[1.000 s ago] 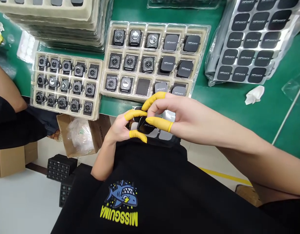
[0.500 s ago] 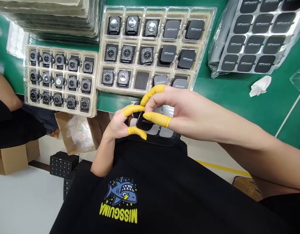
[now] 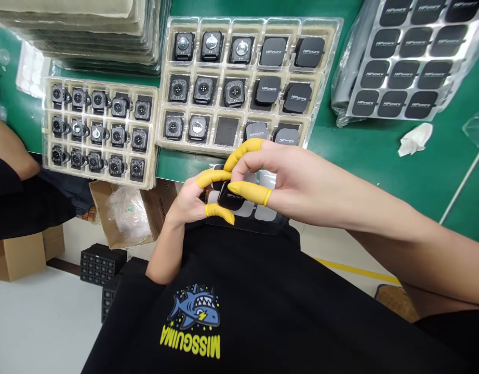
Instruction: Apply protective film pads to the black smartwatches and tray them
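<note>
Between my hands, close to my chest, is a black watch (image 3: 232, 201) with a HiFuture label on its face. My left hand (image 3: 193, 199) grips it from the left, yellow finger cots on thumb and finger. My right hand (image 3: 280, 171), also in yellow finger cots, has its fingertips on the top of the watch. Below the hands lies a partly hidden sheet of labels (image 3: 266, 212). Just beyond them a clear tray (image 3: 161, 111) holds watches, some face up with HiFuture labels, others showing their backs; one front-row compartment has only a dark pad (image 3: 226, 131).
A second tray of watches (image 3: 154, 156) is at the left, with a tall stack of trays (image 3: 107, 36) behind. HiFuture label sheets (image 3: 405, 85) and a crumpled tissue (image 3: 414, 140) lie right. Another person's arm (image 3: 9, 148) is far left; a carton (image 3: 157, 205) stands below the table.
The view has shifted slightly, so the trays appear a little lower. Both hands stay around the watch, with barely any change in their grip.
</note>
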A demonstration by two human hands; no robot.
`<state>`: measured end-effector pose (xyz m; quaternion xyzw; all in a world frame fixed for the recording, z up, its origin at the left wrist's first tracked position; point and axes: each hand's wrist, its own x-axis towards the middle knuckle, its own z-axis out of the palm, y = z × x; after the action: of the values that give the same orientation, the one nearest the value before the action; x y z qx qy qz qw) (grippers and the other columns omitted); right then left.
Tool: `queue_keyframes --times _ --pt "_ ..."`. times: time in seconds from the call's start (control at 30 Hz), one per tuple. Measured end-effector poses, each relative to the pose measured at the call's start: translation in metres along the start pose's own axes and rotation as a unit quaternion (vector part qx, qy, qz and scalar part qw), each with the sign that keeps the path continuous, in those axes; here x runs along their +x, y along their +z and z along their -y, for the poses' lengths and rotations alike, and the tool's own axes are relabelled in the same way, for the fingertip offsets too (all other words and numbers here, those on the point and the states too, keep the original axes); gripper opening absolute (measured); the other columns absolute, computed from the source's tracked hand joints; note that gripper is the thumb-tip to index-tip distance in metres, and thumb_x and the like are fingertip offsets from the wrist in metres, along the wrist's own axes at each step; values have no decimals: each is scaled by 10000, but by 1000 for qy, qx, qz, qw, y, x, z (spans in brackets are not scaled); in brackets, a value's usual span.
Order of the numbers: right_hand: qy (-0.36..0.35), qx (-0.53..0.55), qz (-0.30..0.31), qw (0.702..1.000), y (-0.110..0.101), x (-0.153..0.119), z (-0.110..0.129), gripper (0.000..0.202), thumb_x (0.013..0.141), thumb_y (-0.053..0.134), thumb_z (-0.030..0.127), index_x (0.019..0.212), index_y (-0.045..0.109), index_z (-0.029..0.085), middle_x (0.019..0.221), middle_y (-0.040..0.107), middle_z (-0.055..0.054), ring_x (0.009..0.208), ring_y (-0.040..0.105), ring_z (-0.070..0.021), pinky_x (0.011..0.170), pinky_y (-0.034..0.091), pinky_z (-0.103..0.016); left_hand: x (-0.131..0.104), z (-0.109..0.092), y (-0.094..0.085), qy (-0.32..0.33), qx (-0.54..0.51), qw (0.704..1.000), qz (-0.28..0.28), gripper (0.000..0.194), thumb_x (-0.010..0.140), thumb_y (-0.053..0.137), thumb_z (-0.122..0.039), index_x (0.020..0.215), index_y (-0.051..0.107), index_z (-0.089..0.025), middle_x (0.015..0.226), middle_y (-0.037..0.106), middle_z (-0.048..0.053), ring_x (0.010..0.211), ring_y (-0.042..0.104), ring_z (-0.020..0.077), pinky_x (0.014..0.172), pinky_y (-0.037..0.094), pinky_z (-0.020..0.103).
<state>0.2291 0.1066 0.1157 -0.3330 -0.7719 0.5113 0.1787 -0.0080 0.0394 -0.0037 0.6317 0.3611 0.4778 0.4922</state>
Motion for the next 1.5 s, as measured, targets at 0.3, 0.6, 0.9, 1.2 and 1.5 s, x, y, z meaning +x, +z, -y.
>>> queue_keyframes --times 0.3,0.6,0.9,1.2,1.5 --pt "3 8 -6 1000 2 0 0 162 1095 661 300 960 740 260 1075 739 -78 915 691 -247 710 560 -389 0 0 0 14 -7 1000 -3 821 699 970 -735 1328 800 -235 1117 834 77 929 794 229 815 642 332" --pt "34 12 -6 999 5 3 3 123 1041 700 229 922 731 246 1067 729 -68 931 682 -248 797 542 -391 -5 3 0 3 -3 1000 -5 872 694 955 -758 1349 778 -211 1136 825 83 865 771 197 782 624 312" --pt "55 36 1 998 5 6 6 120 999 708 265 883 728 236 1068 719 -72 957 668 -258 871 518 -418 -7 1 0 -2 4 1000 -8 858 712 937 -766 1355 781 -220 1182 832 97 1004 811 245 894 652 350" --pt "61 22 1 998 5 6 6 111 1008 723 253 898 733 245 1072 715 -66 979 669 -260 871 540 -407 -5 0 -1 10 14 1000 -14 832 732 922 -770 1345 783 -224 1129 828 73 892 779 200 785 623 302" --pt "60 4 10 998 5 6 5 106 1021 697 270 927 736 242 1071 704 -70 922 661 -238 726 511 -363 -6 -1 -1 5 29 999 -14 859 729 886 -814 1337 779 -217 1122 824 79 905 790 216 796 640 326"
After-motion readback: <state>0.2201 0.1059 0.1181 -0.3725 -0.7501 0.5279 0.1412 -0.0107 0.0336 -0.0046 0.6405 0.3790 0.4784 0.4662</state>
